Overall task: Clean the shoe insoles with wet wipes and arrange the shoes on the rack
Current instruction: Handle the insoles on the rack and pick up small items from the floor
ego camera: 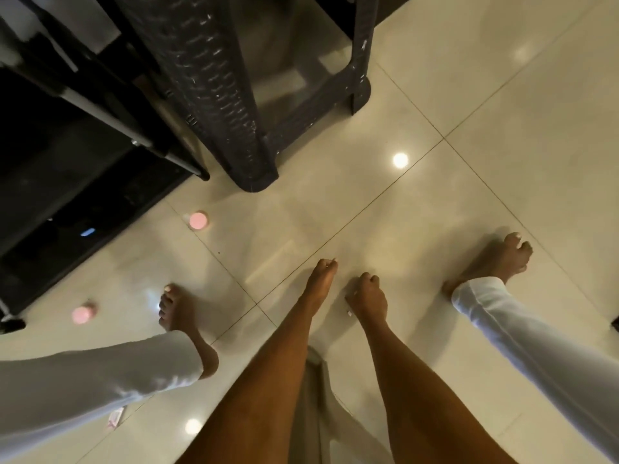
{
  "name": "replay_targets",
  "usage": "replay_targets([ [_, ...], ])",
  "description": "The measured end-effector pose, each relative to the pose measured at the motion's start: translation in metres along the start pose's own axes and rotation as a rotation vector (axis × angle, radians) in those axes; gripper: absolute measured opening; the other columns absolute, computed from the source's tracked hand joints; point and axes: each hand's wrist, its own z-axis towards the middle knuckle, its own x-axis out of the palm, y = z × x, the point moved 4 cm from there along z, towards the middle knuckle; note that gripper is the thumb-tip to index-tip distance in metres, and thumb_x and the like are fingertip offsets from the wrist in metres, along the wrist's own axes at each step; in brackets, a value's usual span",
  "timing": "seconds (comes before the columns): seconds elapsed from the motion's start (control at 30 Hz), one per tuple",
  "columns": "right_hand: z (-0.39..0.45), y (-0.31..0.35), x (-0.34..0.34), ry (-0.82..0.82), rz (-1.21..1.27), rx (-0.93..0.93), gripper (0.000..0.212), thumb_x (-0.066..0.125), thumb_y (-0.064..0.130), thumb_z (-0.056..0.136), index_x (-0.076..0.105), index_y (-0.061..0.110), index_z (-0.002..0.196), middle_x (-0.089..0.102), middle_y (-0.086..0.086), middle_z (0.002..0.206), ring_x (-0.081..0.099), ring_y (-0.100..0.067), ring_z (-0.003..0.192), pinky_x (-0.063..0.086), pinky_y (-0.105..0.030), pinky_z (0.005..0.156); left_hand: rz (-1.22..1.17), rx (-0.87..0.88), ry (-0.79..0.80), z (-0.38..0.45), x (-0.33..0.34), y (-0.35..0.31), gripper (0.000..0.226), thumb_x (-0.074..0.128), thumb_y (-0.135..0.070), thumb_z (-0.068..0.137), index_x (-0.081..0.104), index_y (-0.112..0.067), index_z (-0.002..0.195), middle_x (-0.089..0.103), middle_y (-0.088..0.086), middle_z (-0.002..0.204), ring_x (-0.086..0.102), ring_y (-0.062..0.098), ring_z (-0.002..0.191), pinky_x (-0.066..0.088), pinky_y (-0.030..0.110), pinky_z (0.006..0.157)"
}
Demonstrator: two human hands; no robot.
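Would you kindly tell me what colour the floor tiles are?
Glossy cream or off-white floor tiles with thin dark grout lines, seen in the head view, the only one.

Open tiled floor lies ahead and right; the dark woven stool and black rack block the left.
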Motion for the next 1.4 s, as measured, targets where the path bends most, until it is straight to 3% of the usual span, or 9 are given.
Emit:
replay_targets([
  [0.2, -0.007, 0.085, -0.021, -0.122, 0.187, -0.316, 0.026, 0.059, 0.023, 0.086, 0.056, 0.007, 0.105, 0.052, -0.012, 0.108, 0.057, -0.029, 0.087, 0.042, -0.029, 0.061, -0.146, 0.001, -0.101, -0.007, -0.044, -0.013, 0.038, 0.038, -0.032, 0.101, 0.046, -0.009, 0.13, 0.055, 0.011, 0.128, 0.052, 0.024, 0.113, 0.04, 0.03, 0.09],
  [0.33, -0.006, 0.15, -0.02, -0.125, 0.216, -0.453, 0.023, 0.059, 0.022, 0.086, 0.06, 0.011, 0.106, 0.055, -0.009, 0.109, 0.059, -0.026, 0.089, 0.045, -0.028, 0.065, -0.11, 0.09, -0.32, -0.001, -0.105, -0.021, 0.03, 0.041, -0.022, 0.099, 0.054, -0.007, 0.121, 0.058, 0.012, 0.122, 0.055, 0.027, 0.113, 0.044, 0.035, 0.094],
  [0.47, -0.004, 0.195, -0.008, -0.112, 0.181, -0.558, 0.021, 0.06, 0.016, 0.084, 0.061, 0.012, 0.104, 0.055, -0.009, 0.11, 0.059, -0.026, 0.09, 0.048, -0.029, 0.068, 0.3, 0.233, -0.695, 0.004, -0.184, -0.03, 0.026, 0.048, -0.013, 0.096, 0.055, -0.008, 0.121, 0.056, 0.01, 0.124, 0.054, 0.024, 0.115, 0.046, 0.029, 0.092],
  [0.6, 0.002, 0.23, 0.012, -0.081, 0.091, -0.708, 0.017, 0.06, 0.014, 0.084, 0.061, 0.011, 0.101, 0.055, -0.01, 0.107, 0.058, -0.026, 0.09, 0.049, -0.029, 0.068, 0.612, 0.249, -0.956, 0.017, -0.246, -0.035, 0.044, 0.055, -0.002, 0.089, 0.048, -0.012, 0.131, 0.045, 0.011, 0.136, 0.046, 0.027, 0.12, 0.048, 0.034, 0.092],
  [0.77, 0.012, 0.241, 0.019, -0.096, 0.068, -0.769, 0.02, 0.059, 0.015, 0.086, 0.06, 0.01, 0.105, 0.055, -0.011, 0.109, 0.058, -0.026, 0.091, 0.05, -0.03, 0.069, 0.657, 0.172, -0.89, 0.046, -0.264, -0.03, 0.044, 0.057, -0.005, 0.091, 0.047, -0.012, 0.133, 0.045, 0.012, 0.133, 0.05, 0.028, 0.115, 0.049, 0.033, 0.091],
  [0.9, 0.015, 0.237, 0.006, -0.133, 0.097, -0.758, 0.029, 0.061, 0.018, 0.086, 0.057, 0.011, 0.114, 0.054, -0.011, 0.116, 0.057, -0.025, 0.099, 0.052, -0.029, 0.073, 0.468, 0.182, -0.862, 0.043, -0.261, -0.025, 0.039, 0.063, -0.008, 0.088, 0.052, -0.009, 0.125, 0.04, 0.014, 0.134, 0.053, 0.03, 0.115, 0.05, 0.035, 0.093],
  [1.07, -0.003, 0.234, -0.035, -0.122, 0.202, -0.684, 0.049, 0.07, 0.015, 0.079, 0.047, 0.01, 0.123, 0.054, -0.008, 0.12, 0.048, -0.019, 0.108, 0.045, -0.021, 0.077, 0.361, 0.366, -0.844, 0.0, -0.242, -0.056, 0.045, 0.063, -0.012, 0.087, 0.048, -0.011, 0.129, 0.039, 0.009, 0.137, 0.053, 0.029, 0.116, 0.052, 0.032, 0.091],
  [1.27, -0.06, 0.25, -0.117, -0.215, 0.366, -0.665, 0.037, 0.061, 0.03, 0.088, 0.044, 0.016, 0.118, 0.057, -0.004, 0.113, 0.06, -0.017, 0.093, 0.052, -0.024, 0.076, 0.295, 0.58, -0.85, -0.083, -0.214, -0.121, 0.05, 0.067, -0.011, 0.084, 0.05, -0.006, 0.13, 0.052, 0.015, 0.128, 0.051, 0.029, 0.118, 0.047, 0.034, 0.094],
  [1.4, -0.111, 0.257, -0.173, -0.304, 0.272, -0.781, 0.03, 0.06, 0.028, 0.088, 0.047, 0.015, 0.112, 0.052, -0.005, 0.11, 0.059, -0.021, 0.086, 0.051, -0.028, 0.072, 0.252, 0.649, -0.818, -0.146, -0.196, -0.152, 0.041, 0.068, -0.02, 0.084, 0.055, -0.011, 0.122, 0.057, 0.01, 0.121, 0.057, 0.027, 0.109, 0.05, 0.036, 0.09],
])
